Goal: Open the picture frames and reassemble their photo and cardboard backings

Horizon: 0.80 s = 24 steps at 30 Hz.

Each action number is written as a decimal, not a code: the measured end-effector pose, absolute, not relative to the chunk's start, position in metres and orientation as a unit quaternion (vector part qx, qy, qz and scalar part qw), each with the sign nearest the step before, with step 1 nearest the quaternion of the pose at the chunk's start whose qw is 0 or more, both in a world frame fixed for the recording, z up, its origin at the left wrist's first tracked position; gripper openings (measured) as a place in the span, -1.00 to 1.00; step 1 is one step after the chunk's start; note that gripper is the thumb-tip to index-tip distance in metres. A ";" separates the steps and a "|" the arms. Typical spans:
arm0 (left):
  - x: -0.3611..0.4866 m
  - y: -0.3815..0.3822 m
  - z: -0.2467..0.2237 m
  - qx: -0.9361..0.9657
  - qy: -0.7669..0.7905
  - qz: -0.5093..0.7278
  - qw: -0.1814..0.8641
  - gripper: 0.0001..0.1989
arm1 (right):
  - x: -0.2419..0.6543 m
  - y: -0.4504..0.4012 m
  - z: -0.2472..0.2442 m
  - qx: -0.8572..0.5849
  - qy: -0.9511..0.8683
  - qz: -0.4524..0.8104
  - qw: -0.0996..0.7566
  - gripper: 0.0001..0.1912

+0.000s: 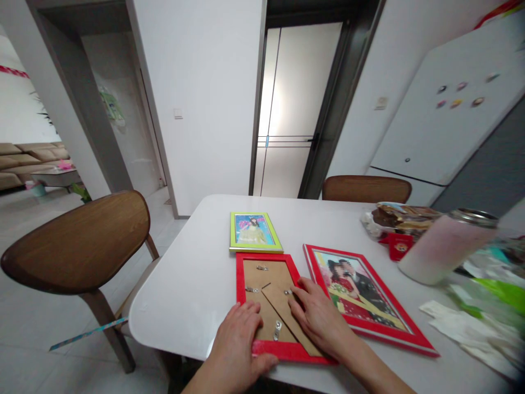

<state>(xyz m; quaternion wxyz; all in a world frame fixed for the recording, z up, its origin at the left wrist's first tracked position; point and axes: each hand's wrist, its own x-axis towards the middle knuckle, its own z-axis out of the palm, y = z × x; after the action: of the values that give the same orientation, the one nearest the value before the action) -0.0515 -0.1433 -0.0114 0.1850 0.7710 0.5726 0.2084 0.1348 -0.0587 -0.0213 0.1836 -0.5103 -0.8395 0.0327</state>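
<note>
1. A red picture frame (283, 349) lies face down on the white desk (184, 284), near its front edge and between the two hands. Its brown backing board (267, 306) faces up.
2. The left hand (240, 342) rests at the frame's lower left. Its grip is loose and open: the fingers lie close together over the left side, while the thumb stands apart, on the bottom border.
3. The right hand (322, 314) lies across the frame's right side, its grip spread a little, with bent fingers on the board beside the right metal clip (288, 292). Neither hand pinches anything.
4. Three more clips show on the board, near the top, left and bottom. A dark diagonal line runs from about the middle toward the lower right.
5. Just beyond the top border, a smaller lime-green picture frame (255, 232) lies face up, showing a figure in a pale yellow dress.
6. To the right, a larger red-bordered couple portrait (361, 293) lies face up.
7. Farther right stand a pink-and-white tumbler (449, 246) and, near it, a small red packet (400, 246), with snack packaging (404, 218) behind and crumpled white tissue (463, 328) in front.
8. A wooden chair (86, 241) stands left of the desk; another chair back (366, 189) shows beyond the far edge.
</note>
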 end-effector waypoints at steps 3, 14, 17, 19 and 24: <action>-0.054 -0.144 -0.012 0.769 0.571 0.215 0.190 -0.54 | 0.136 -0.065 -0.020 -0.510 -0.839 0.022 0.186 -0.69; -0.065 -0.142 -0.026 0.768 0.554 0.259 0.189 -0.69 | 0.126 -0.110 -0.005 -0.297 -0.942 0.067 0.144 -0.72; -0.065 -0.142 -0.025 0.768 0.554 0.259 0.187 -0.70 | 0.126 -0.110 -0.003 -0.305 -0.938 0.081 0.147 -0.73; -0.064 -0.142 -0.025 0.768 0.554 0.260 0.186 -0.68 | 0.123 -0.109 -0.002 -0.318 -0.930 0.098 0.154 -0.73; -0.065 -0.142 -0.024 0.768 0.555 0.253 0.195 -0.61 | 0.100 -0.091 -0.003 -0.359 -0.904 0.128 0.194 -0.67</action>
<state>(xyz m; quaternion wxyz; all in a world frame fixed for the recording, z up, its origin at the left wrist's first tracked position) -0.0646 -0.1421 -0.0244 0.1951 0.7679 0.5551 0.2532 0.0996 -0.0911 -0.0026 0.1944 -0.3587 -0.9040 0.1276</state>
